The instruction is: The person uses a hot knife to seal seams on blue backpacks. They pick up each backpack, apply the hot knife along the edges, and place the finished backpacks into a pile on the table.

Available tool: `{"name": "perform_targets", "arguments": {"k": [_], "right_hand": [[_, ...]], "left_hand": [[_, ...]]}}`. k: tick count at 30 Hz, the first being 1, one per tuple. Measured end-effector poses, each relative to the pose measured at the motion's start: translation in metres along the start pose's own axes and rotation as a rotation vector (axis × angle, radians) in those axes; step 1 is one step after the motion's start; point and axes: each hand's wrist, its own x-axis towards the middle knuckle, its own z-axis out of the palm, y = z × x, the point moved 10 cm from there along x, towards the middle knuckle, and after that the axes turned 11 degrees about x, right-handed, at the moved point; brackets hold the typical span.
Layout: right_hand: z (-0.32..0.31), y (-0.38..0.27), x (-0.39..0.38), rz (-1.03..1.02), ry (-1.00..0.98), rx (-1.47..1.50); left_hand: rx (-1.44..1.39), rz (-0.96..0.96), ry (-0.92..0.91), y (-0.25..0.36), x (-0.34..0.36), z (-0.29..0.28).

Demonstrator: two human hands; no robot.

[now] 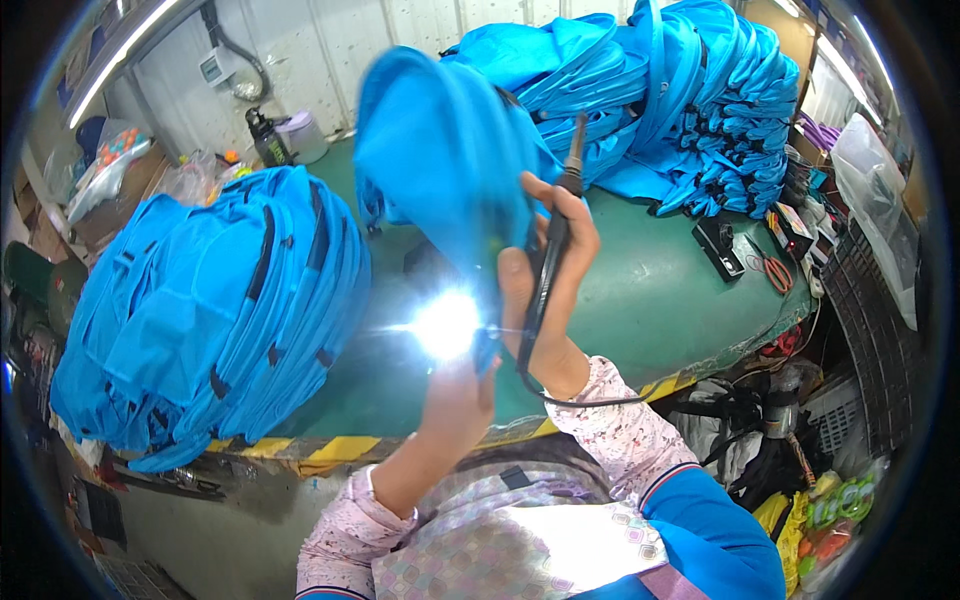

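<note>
My right hand (pixel 560 270) is closed around a soldering iron (pixel 545 285) with a black handle. Its tip points up and away, and its cord drops toward my right sleeve. Just left of that hand a round-topped blue fabric piece (pixel 430 150) stands raised over the table, smeared by motion. Whether my right fingers also grip the fabric, I cannot tell. Below it, my left hand (pixel 455 400) is closed near a small blue edge. A glaring white light (pixel 447 325) shines at its fingertips and hides what they hold.
Folded blue fabric pieces are heaped at left (pixel 210 300) and stacked at back right (pixel 690 110) on the green table (pixel 640 290). Orange-handled scissors (pixel 775 270) and a black box (pixel 718 248) lie at right. A dark bottle (pixel 267 138) stands by the wall. Yellow-black tape (pixel 340 452) marks the front edge.
</note>
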Motion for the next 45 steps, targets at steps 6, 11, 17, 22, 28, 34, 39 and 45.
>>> {"name": "perform_targets", "arguments": {"k": [6,11,17,22,28,34,39,45], "right_hand": [[-0.062,0.026,0.027,-0.177,0.127,0.065],[-0.117,0.077,0.015,0.011,0.12,-0.08],[-0.158,0.139,0.003,0.269,0.168,-0.07],[-0.155,0.148,0.004,0.323,0.147,-0.091],[-0.142,0.12,0.01,0.318,0.144,-0.17],[-0.132,0.091,0.003,0.278,0.118,-0.125],[-0.09,0.057,-0.007,0.246,0.044,-0.035],[-0.022,0.012,-0.037,0.218,-0.158,0.022]], "left_hand": [[0.014,0.115,0.292,-0.028,0.156,-0.03],[0.195,0.343,0.176,-0.038,0.346,0.025],[0.373,0.045,-0.25,-0.094,0.492,0.183],[0.455,-0.007,-0.561,-0.118,0.485,0.294],[0.304,0.203,0.343,-0.053,0.41,0.14],[0.516,0.286,0.06,-0.069,0.158,0.012],[1.041,-0.191,0.05,-0.174,0.047,-0.17],[0.878,-0.096,-0.237,-0.198,0.023,-0.183]]}}
